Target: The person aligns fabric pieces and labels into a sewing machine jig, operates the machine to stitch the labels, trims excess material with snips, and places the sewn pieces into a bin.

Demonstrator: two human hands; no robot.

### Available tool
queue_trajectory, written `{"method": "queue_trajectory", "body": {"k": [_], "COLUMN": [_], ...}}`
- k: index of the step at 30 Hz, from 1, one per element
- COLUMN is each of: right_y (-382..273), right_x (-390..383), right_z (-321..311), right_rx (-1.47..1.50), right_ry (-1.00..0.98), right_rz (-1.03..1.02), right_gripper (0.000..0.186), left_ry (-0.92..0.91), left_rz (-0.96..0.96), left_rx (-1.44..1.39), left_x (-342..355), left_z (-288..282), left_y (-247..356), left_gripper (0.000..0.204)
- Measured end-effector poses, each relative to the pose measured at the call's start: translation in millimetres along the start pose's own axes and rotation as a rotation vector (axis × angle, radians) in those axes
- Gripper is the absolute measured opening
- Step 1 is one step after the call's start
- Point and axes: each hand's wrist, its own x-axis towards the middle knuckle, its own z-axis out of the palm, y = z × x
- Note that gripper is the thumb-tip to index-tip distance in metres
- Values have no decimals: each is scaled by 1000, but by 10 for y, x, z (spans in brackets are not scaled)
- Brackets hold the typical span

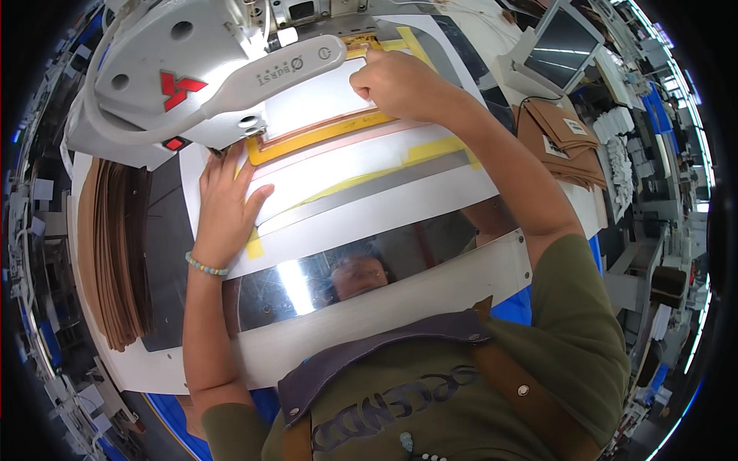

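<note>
Under the sewing machine head [165, 77] lies a yellow rectangular frame [323, 137] with a white panel [311, 96] inside it. My left hand [227, 207] rests with spread fingers at the frame's near left corner, on a white sheet [369, 157] edged with yellow tape. Its fingertips are partly hidden by the machine. My right hand [403, 86] is closed over the frame's right side, fingers curled under; what they pinch, if anything, is hidden.
A stack of brown pieces [115, 253] stands at the left. Brown pieces with white labels [561, 138] lie at the right, below a tilted screen [557, 42]. A shiny metal plate [307, 288] runs along the near table edge. A grey lamp arm [269, 77] overhangs the frame.
</note>
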Motion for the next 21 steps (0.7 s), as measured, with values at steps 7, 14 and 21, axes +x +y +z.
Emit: {"method": "queue_trajectory", "body": {"k": [7,14,21], "right_y": [-441,-813,-570], "right_x": [502,888,482], "right_z": [308,443,317], "right_rx": [1061,1165,1310], "right_ry": [-124,-255,34], "right_rz": [-26,147,190], "right_gripper": [13,26,40], "left_ry": [21,59,43], "left_rz": [28,-4,9], "left_rx": [-20,-99,-146], "left_x": [7,17,-17], "left_z": [-6,-11,-48], "left_y": [13,26,-14], "left_gripper": [59,58,61]}}
